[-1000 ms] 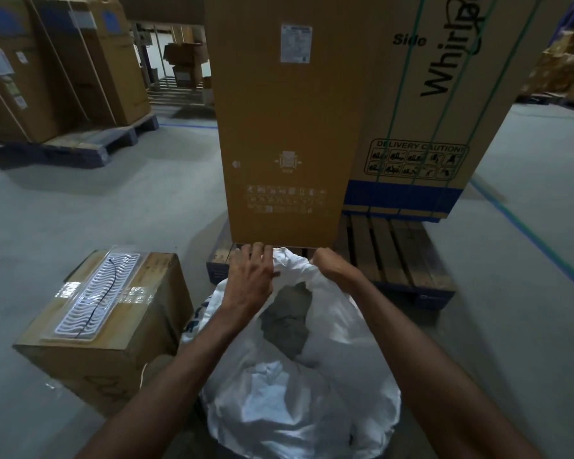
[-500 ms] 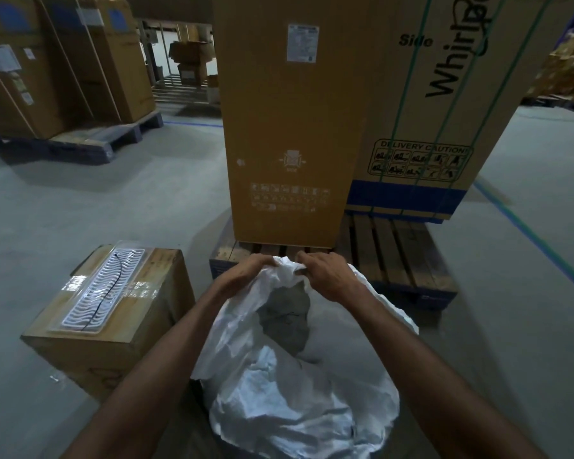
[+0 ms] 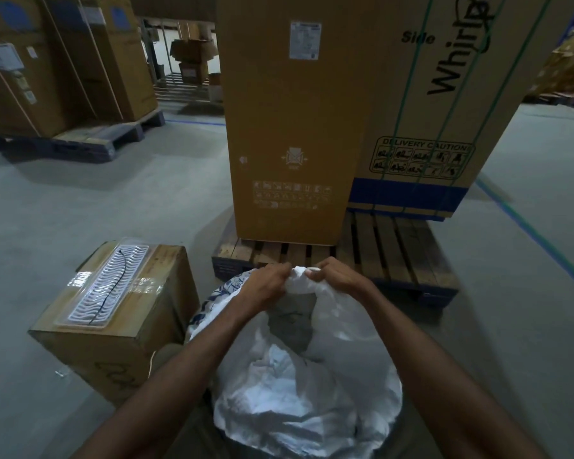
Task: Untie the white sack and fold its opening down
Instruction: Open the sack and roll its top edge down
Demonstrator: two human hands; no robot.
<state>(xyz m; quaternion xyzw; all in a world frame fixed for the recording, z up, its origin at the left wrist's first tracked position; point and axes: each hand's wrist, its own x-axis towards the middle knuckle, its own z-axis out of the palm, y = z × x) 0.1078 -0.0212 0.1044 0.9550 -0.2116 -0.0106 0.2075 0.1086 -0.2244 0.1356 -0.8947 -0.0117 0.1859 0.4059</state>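
Clearly the sack (image 3: 307, 376) on the floor near me was soft, crinkly stuff, probably light at the mouth, best gripped at its far rim, where my left hand (image 3: 268, 286) and right hand (image 3: 337, 276) each curled tight, bunching that rim between them.

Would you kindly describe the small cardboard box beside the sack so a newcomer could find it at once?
Start at the tall Whirlpool carton on the wooden pallet. On the floor in front of it stands the white sack; the small cardboard box sits to its left. Only it carries a clear-wrapped white wavy grille on top.
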